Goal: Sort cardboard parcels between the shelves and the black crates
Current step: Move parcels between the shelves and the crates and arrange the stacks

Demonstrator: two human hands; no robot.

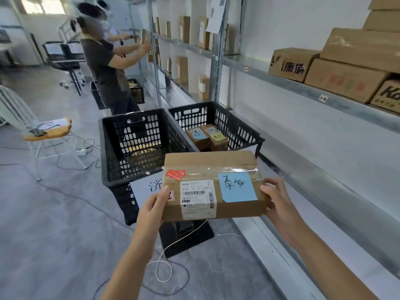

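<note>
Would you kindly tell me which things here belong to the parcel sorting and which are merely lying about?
Job: parcel held by left hand and right hand; nearer crate; farther crate holding two parcels; shelf boxes.
Lying about: chair; power strip; white string.

The parcel at lower centre is brown cardboard; its note is light blue with black handwriting; its label is white with a black barcode; its sticker is red; the left crate and right crate at centre are black, with a slotted lattice pattern; the floor is mottled grey; the shelves at right are silver-grey; the shelf boxes are brown with black print.
</note>
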